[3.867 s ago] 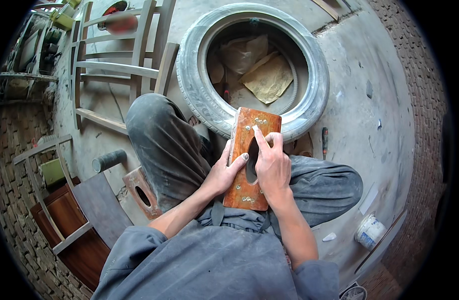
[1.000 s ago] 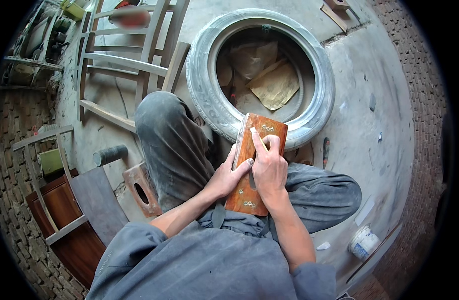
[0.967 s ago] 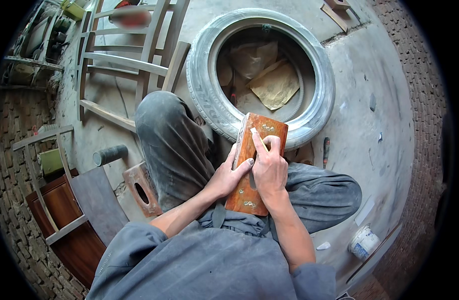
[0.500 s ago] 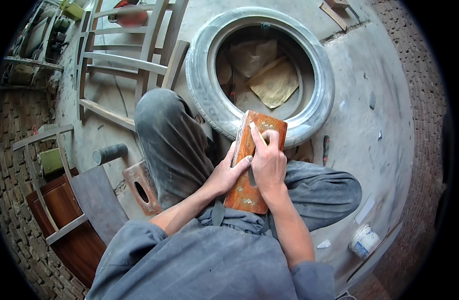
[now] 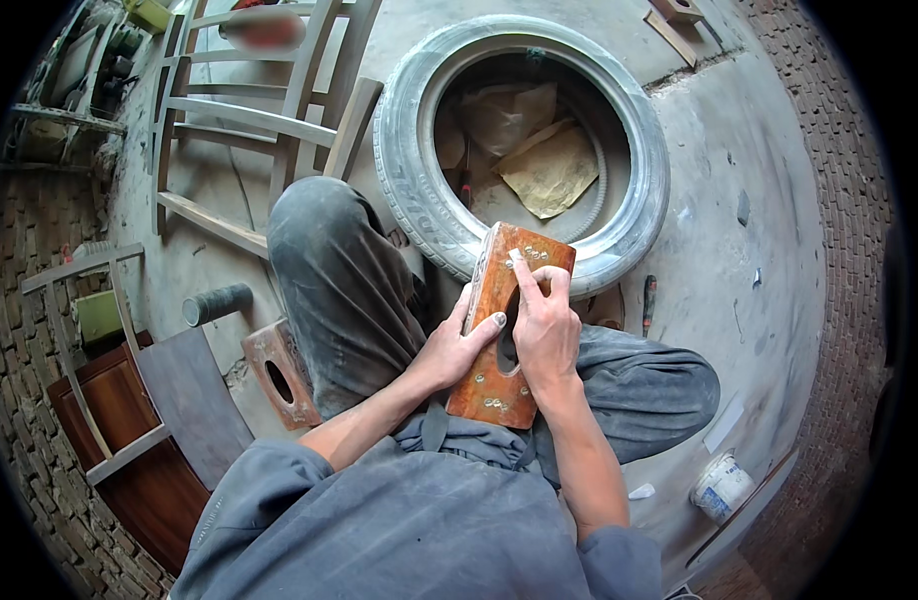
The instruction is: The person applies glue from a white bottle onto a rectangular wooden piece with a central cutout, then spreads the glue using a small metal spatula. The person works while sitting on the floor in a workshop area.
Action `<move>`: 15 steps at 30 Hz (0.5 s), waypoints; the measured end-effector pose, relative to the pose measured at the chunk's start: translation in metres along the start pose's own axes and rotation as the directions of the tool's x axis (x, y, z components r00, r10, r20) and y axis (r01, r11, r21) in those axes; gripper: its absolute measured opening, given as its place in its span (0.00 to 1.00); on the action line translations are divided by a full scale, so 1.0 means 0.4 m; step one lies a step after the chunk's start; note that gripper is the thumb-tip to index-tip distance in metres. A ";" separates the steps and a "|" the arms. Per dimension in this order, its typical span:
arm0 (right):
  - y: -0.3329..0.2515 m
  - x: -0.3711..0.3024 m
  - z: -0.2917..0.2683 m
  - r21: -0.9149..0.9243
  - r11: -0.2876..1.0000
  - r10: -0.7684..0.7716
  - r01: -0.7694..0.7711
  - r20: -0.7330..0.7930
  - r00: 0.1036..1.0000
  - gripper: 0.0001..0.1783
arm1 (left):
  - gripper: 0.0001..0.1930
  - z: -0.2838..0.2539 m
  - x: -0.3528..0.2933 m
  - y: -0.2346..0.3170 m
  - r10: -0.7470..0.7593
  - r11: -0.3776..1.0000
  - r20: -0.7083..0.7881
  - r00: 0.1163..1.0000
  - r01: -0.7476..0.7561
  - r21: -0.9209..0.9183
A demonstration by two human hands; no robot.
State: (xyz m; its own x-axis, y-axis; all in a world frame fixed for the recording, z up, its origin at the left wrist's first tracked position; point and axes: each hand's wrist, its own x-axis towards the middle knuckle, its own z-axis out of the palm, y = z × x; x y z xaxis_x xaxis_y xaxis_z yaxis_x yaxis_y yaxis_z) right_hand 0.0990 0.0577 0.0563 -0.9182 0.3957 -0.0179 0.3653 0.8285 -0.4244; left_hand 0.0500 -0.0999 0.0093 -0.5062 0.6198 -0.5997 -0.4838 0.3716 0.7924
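A reddish-brown wooden tissue box [image 5: 487,392] with an oval opening and small pale flower-like inlays is propped at a slant over my lap. My left hand [image 5: 457,348] grips its left side, thumb on the top face by the opening. Over the upper part of the box is my right hand [image 5: 545,330]. Its index finger is stretched toward the upper inlays and the other fingers are curled. Something small and white [image 5: 517,256] shows at that fingertip; whether it is a wrap or a held piece is unclear.
Beyond the box lies a tire [image 5: 404,190] with a yellowish sheet [image 5: 549,168] inside. A second wooden box [image 5: 297,392] stands beside my left knee. Wooden frames [image 5: 249,118] lie at the far left. A screwdriver-like tool [image 5: 649,305] and a white bucket [image 5: 722,488] are on the right.
My right index fingertip has shifted slightly right and down on the box's upper face, and the hand has tilted, uncovering more of the oval opening. My left hand keeps its hold.
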 end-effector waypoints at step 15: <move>-0.017 0.041 0.013 -0.051 0.999 -0.001 0.003 0.028 1.000 0.33 | 0.44 0.001 -0.003 0.009 -0.037 0.999 0.005 0.999 0.037 -0.024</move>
State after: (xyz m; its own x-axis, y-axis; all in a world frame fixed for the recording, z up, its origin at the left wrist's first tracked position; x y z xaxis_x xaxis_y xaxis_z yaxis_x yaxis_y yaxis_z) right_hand 0.0806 0.0567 0.0543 -0.9226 0.3834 -0.0429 0.3703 0.8487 -0.3776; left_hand 0.0492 -0.0990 0.0131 -0.4847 0.6088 -0.6280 -0.5191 0.3777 0.7667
